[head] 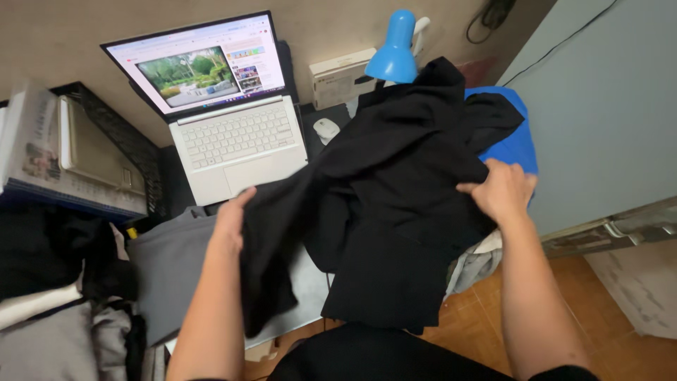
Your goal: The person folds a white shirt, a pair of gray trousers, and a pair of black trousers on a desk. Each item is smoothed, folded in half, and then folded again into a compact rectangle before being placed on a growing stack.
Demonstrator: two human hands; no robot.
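- The left hand [229,219] and the right hand [502,189] both grasp the black garment [395,190], spread over the desk edge between them.
- Beyond the grips, its cloth could catch the blue lamp [393,49] or the mouse [326,130] and drag them.

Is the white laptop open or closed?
Open. The white laptop has its lid raised, its screen is lit with a picture, and its keyboard is showing.

Black garment [395,204], plain dark fabric, crumpled & spread over desk edge, one sleeve hanging off lower left, bottom hem drooping toward floor w/ folds
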